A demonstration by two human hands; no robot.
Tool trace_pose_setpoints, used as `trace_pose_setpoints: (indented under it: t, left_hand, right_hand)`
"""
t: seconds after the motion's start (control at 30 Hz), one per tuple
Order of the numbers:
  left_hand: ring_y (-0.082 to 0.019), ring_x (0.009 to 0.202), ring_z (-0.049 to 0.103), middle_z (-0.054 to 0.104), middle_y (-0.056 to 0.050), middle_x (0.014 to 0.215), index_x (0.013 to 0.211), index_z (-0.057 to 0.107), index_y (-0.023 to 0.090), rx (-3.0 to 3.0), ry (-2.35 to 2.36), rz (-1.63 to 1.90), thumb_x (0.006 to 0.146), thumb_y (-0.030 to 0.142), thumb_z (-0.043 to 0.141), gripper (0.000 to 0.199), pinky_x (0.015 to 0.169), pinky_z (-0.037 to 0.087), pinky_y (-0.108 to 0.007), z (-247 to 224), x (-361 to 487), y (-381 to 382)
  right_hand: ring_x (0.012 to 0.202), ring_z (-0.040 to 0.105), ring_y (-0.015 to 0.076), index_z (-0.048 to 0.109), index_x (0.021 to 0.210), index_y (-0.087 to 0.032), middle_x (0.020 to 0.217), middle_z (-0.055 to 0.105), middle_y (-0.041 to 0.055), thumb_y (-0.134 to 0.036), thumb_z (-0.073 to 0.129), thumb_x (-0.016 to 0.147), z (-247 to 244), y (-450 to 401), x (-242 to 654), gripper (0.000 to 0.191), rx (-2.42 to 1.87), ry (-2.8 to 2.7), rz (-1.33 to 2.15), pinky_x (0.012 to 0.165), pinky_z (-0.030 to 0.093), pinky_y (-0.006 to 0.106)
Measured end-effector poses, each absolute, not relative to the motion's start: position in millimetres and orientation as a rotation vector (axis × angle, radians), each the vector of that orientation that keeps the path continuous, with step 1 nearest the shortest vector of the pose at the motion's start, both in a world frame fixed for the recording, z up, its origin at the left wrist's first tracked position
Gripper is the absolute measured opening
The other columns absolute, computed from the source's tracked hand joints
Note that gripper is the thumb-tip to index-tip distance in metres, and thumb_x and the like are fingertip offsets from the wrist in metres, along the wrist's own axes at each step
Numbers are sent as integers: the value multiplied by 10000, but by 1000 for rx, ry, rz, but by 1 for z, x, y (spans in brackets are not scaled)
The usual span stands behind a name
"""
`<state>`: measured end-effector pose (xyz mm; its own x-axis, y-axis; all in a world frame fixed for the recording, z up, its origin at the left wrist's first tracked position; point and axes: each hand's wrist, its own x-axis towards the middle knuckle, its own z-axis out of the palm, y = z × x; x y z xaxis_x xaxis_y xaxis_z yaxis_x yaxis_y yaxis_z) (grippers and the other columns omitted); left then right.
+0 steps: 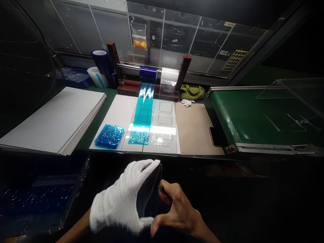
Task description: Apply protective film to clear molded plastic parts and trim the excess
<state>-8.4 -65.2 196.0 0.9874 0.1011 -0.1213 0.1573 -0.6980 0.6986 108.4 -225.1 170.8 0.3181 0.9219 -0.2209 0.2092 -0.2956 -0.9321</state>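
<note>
My left hand, in a white glove, holds a thin clear panel by its edges, with fingers at the top and thumb at the bottom. The panel is tilted almost edge-on and looks dark against the background. My bare right hand is at its right side, thumb near the lower corner and curled fingers against the edge. Something small and dark shows by the right index finger; I cannot make out what it is. Beyond the hands, a strip of teal film hangs from a blue roll onto a printed sheet.
A clear film roll shares the wooden stand. Blue film pieces lie to its left, beside a stack of white sheets. On the right are brown paper, a phone and a green conveyor belt.
</note>
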Motion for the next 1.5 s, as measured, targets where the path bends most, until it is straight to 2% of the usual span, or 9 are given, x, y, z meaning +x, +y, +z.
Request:
trace_pose_setpoints:
  t: [0.3,0.53,0.73,0.8,0.9,1.03,1.17,1.27,1.5]
  left_hand:
    - [-369,1161,427,345,-132,1370,1440,156,264,2449,217,-113,560,656,661,1087,916,477,-502,205,7,-72]
    - [-361,1166,385,370,-132,1365,1461,159,208,2668,574,83,515,443,726,1128,972,397,-527,200,16,-81]
    - [-378,1241,350,371,-138,1391,1458,202,210,2501,654,164,474,409,773,1155,1069,244,-564,185,26,-76]
    - [-357,1288,329,352,-128,1427,1447,233,236,2088,642,61,535,473,753,1076,1080,240,-542,176,28,-70]
    - [-321,1313,335,340,-138,1453,1403,326,211,1110,530,-92,706,686,518,865,1021,329,-505,157,33,-64]
    - [-366,1283,348,306,-242,1446,1353,372,35,214,385,-113,639,867,356,1097,944,364,-518,132,43,-68]
    - [-364,1247,370,294,-260,1445,1361,334,-18,-24,349,-99,615,856,440,1154,944,353,-532,117,58,-76]
    - [-370,1267,346,325,-247,1433,1370,319,-7,-64,337,-88,625,854,431,1144,930,370,-524,111,70,-81]
    - [-403,1298,317,350,-238,1418,1415,267,74,-70,242,-36,585,908,365,1181,917,385,-537,102,95,-86]
  right_hand:
    - [504,242,59,316,627,-207,567,322,-72,-768,655,541,158,-231,112,662,-1624,-1055,780,423,217,204]
    - [475,263,64,293,667,-225,580,253,-89,-530,674,741,138,-251,143,493,-1578,-844,334,433,244,194]
    - [566,471,118,465,825,-201,645,472,-36,-368,472,889,62,-236,269,179,-2369,-881,334,554,377,233]
    - [674,553,162,520,923,-169,804,592,42,-243,440,878,32,-232,311,118,-2596,-942,297,611,416,272]
    - [848,598,233,564,1035,-119,995,629,146,-146,412,851,9,-227,351,241,-2641,-1009,280,718,458,346]
    - [1167,501,285,488,1253,-75,1248,550,197,-263,479,872,36,-220,344,425,-2542,-1156,200,970,407,424]
    - [1241,461,290,360,1387,-138,1348,497,152,-506,593,801,103,-210,286,730,-2184,-1422,293,1017,408,460]
    - [1292,411,297,250,1437,-124,1402,439,163,-607,637,715,136,-201,245,950,-1966,-1675,422,1103,290,511]
    - [1302,388,341,113,1462,-69,1398,413,238,-597,686,647,126,-186,229,1127,-1858,-1845,483,1086,250,598]
